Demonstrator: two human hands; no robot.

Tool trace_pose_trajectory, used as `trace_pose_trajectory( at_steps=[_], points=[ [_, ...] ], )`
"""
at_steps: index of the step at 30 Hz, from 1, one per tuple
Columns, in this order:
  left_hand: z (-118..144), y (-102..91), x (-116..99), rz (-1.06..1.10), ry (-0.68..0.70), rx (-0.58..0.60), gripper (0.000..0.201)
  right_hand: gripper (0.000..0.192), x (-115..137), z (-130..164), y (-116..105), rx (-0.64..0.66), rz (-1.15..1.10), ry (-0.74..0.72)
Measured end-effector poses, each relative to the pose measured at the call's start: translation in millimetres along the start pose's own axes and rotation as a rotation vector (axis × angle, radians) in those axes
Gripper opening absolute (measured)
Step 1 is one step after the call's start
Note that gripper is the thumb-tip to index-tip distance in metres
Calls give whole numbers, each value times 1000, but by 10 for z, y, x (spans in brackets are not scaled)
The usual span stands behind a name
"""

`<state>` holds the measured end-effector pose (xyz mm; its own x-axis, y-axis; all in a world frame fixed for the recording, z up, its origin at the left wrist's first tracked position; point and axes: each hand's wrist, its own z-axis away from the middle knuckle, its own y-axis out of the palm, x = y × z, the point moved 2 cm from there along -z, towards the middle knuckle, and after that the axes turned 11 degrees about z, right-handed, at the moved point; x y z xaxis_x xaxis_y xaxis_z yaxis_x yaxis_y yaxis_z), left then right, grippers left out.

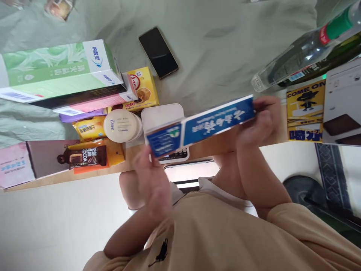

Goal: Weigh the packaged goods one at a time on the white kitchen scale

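Observation:
A long, slim blue-and-white toothpaste box (218,119) is held at a tilt across the front of the table, its right end higher. The fingers of my right hand (261,118) are closed around its right end. At the lower left corner, my left hand (153,177) pinches the box, slightly blurred. Below the box lies a white kitchen scale (162,113), partly covered by it; some buttons show near the table edge. A white Dove jar (121,126) stands just left of the scale.
Left are a large green box (56,67), a yellow snack box (145,88), a cocoa snack pack (88,156) and a pink box (15,165). A phone (158,52) lies on the green cloth. Right are a clear bottle (296,56), a yellow card (306,109) and a white box (344,90).

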<state>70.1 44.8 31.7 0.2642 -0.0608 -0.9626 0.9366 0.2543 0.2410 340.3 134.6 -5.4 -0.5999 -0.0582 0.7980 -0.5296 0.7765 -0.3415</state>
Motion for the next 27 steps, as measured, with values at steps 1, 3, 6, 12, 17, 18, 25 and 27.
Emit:
trace_pose_trajectory(
  at_steps=[1,3,6,12,17,18,25,27],
  points=[
    [-78,-86,-34,23,88,-57,80,43,51,94,33,43,-31,-25],
    [-182,-253,-100,53,261,-189,67,48,153,266,91,152,-94,-81],
    [-212,-451,-136,38,332,-268,56,47,275,441,145,289,-162,-157],
    [-81,-659,17,7,321,-274,50,53,290,515,249,438,-118,-193],
    [45,-671,149,-1,165,-259,58,60,215,461,316,399,-98,-103],
    [62,-674,165,4,129,-257,58,59,207,453,330,398,-122,-99],
    [-52,-940,227,78,80,-328,44,54,66,383,449,379,-278,-18],
    [-113,-1056,242,109,80,-354,42,53,-3,353,471,381,-316,35]
  ],
)
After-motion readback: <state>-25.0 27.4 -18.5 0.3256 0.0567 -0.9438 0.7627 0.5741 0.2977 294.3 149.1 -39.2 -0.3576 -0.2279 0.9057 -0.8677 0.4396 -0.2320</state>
